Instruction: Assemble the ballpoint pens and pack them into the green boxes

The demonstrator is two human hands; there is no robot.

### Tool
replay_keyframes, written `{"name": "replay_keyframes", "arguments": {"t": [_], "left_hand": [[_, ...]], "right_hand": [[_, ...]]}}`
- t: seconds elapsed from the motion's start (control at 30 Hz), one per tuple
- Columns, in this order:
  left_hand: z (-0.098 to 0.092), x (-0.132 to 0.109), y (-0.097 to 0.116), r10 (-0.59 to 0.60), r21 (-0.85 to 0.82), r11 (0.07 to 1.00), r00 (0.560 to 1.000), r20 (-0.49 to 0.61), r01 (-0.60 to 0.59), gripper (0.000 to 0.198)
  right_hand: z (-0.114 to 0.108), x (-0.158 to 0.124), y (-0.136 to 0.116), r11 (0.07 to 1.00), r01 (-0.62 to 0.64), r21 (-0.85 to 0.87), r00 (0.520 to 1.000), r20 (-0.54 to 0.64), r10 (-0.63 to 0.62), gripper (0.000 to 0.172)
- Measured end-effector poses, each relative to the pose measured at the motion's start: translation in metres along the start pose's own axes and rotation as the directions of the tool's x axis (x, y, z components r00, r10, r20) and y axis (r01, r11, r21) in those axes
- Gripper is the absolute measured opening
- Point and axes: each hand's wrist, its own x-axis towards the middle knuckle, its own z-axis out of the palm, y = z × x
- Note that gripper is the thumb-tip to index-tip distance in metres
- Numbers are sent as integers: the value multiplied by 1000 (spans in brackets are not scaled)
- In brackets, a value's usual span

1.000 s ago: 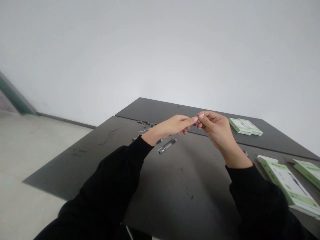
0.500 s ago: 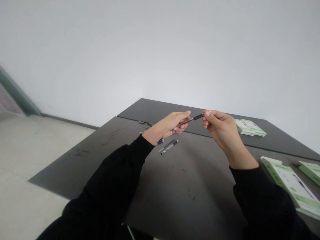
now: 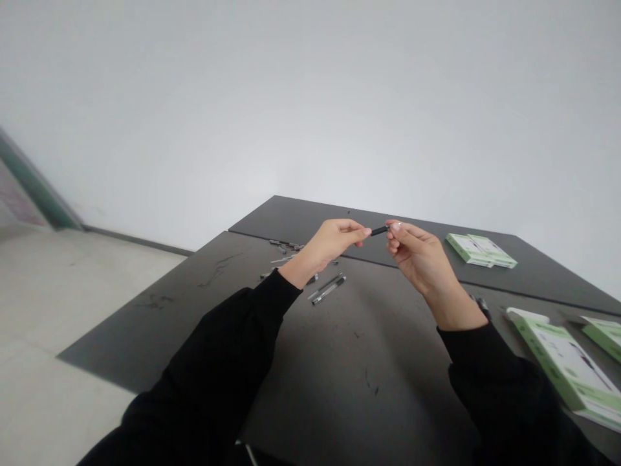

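Note:
A pen with a black grip [image 3: 379, 231] is held level above the dark table [image 3: 310, 362], between my two hands. My left hand [image 3: 342, 239] is closed, pinching the pen with thumb and fingers; the rest of the barrel is hidden behind it. At the other end, my right hand [image 3: 412, 249] is closed with its fingertips on the pen's tip. Whether a small part sits between those fingertips is too small to tell. Below my left hand, a clear pen with a black grip [image 3: 330, 290] lies on the table beside a thin clear tube [image 3: 324, 285].
Several pens and pen parts [image 3: 286, 244] lie behind my left wrist. Green and white boxes [image 3: 481, 250] rest at the far right, and another such box [image 3: 565, 362] is near my right sleeve. Something dark [image 3: 482, 307] shows beside my right wrist. A white wall [image 3: 310, 97] stands behind the table.
My left hand has slid along the pen towards its tip, its fingers now pinching at the black grip. My right hand has moved slightly left and down.

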Motion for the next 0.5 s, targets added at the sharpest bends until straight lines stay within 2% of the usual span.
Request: {"name": "replay_keyframes", "arguments": {"t": [0.07,0.13,0.2,0.27,0.33,0.4,0.5], "left_hand": [[0,0,0,-68,-18,997,995,71,69,24],[-1,0,0,-162,-31,985,967,194,172,34],[-1,0,1,-175,-15,983,952,250,185,43],[-1,-1,1,-99,28,995,974,202,95,42],[1,-1,1,-14,62,998,992,122,6,29],[2,0,1,29,42,999,998,64,-32,15],[2,1,-1,43,45,998,997,61,-46,18]], "right_hand": [[0,0,1,1000,-17,9,1000,2,17,28],[2,-1,3,999,-29,20,1000,8,29,28],[3,-2,3,999,-34,36,999,8,34,28],[3,-2,3,999,-32,36,999,9,32,28],[2,-2,4,1000,-18,18,1000,8,18,28],[0,0,5,1000,3,-5,1000,1,-3,29],[-1,2,9,1000,16,-20,1000,-17,-16,29]]}}
